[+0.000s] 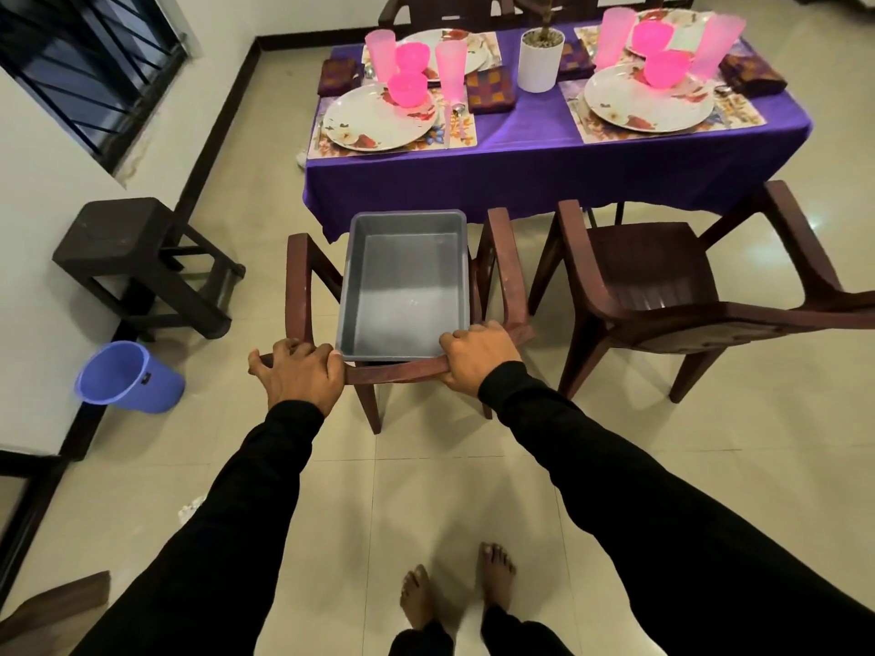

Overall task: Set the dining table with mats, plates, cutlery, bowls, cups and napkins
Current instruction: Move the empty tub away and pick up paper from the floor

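My left hand (296,371) and my right hand (476,355) both grip the top rail of a brown chair's back (397,370). A grey plastic tub (405,286) with nothing in it rests on that chair's seat. Beyond it stands the dining table under a purple cloth (544,158). It carries floral mats (466,134), white floral plates (374,120), pink bowls (407,87), tall pink cups (450,68) and folded purple-and-orange napkins (490,90). Cutlery (457,111) lies beside the near-left plate.
A second brown chair (663,286) stands to the right of the held one. A white plant pot (540,61) sits mid-table. A dark stool (132,248) and a blue bucket (128,378) stand by the left wall. My bare feet (454,594) are on the tiled floor.
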